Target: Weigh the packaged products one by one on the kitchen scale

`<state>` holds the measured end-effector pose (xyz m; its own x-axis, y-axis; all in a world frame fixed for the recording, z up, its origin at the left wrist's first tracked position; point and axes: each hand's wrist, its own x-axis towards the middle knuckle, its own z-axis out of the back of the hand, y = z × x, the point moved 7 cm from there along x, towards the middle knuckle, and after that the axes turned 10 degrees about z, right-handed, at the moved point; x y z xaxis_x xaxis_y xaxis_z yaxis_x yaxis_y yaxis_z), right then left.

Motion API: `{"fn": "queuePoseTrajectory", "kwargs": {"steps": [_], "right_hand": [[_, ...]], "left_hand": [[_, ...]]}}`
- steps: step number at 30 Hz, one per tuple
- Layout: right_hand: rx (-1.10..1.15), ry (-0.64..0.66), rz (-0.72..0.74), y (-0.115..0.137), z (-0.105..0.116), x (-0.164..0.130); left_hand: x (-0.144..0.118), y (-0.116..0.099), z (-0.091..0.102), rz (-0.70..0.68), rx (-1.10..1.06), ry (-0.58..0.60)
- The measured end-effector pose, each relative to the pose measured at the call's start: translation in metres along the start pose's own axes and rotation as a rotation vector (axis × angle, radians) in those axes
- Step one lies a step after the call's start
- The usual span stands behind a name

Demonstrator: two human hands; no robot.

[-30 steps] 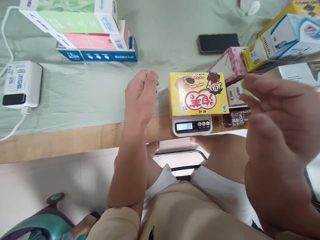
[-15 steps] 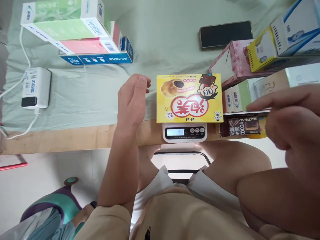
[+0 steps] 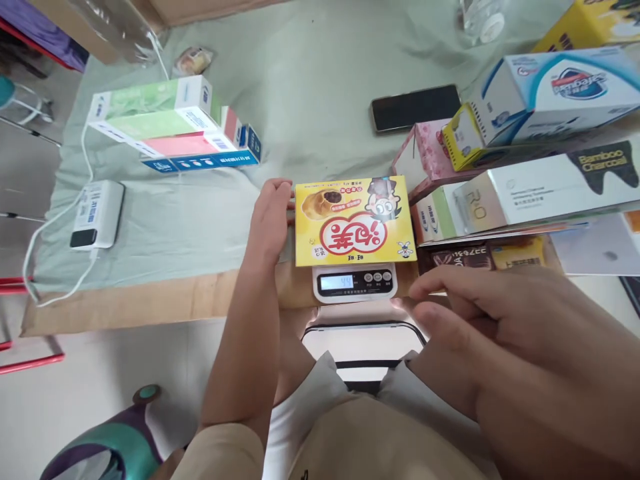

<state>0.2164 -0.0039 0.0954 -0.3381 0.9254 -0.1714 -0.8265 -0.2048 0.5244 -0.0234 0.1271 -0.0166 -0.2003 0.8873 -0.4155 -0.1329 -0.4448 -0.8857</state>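
A yellow cream puff box (image 3: 356, 223) lies face up on a small white kitchen scale (image 3: 400, 283). The scale's lit display seems to read 44. Right at the box's left side is my left hand (image 3: 270, 217), its fingertips partly hidden by the box edge; whether they touch it I cannot tell. My right hand (image 3: 480, 327) hovers right of the scale, blurred, with the index finger and thumb apart and nothing between them. Beyond it lie a dark cocoa snack packet (image 3: 460, 259) and a yellow one (image 3: 517, 252), partly covered by this hand.
On the right are stacked cartons, including a Safeguard box (image 3: 575, 87) and a Bamboo Charcoal toothpaste box (image 3: 545, 183). A phone (image 3: 415, 109) lies behind the scale. Stacked boxes (image 3: 155, 120) and a white charger with cables (image 3: 97, 213) sit left. The wooden table edge (image 3: 165, 300) is nearest me.
My right hand has come left and down, closer to the scale. My left hand is now nearer the box's side. The view has shifted, showing more of the table's far side.
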Motion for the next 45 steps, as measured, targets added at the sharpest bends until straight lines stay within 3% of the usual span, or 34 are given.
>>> {"fn": "queuePoseTrajectory", "kwargs": {"steps": [6,11,16,25,34,45], "right_hand": [[0.106,0.156,-0.102,-0.010,-0.012,0.006],[0.067,0.266,-0.198,-0.018,-0.033,0.014],[0.107,0.426,-0.156,-0.013,-0.054,0.023],[0.020,0.435,-0.142,-0.007,-0.063,0.027],[-0.049,0.466,-0.150,-0.004,-0.063,0.030],[-0.085,0.479,-0.126,-0.005,-0.060,0.032]], "left_hand": [[0.007,-0.002,-0.008,-0.004,0.058,0.069],[0.005,-0.002,-0.007,0.005,0.104,0.093],[-0.002,-0.005,-0.006,-0.020,0.106,0.131],[-0.011,-0.001,-0.005,0.022,0.061,0.219],[-0.013,-0.005,-0.011,-0.034,0.124,0.329],[-0.018,-0.007,-0.012,0.015,0.066,0.343]]}}
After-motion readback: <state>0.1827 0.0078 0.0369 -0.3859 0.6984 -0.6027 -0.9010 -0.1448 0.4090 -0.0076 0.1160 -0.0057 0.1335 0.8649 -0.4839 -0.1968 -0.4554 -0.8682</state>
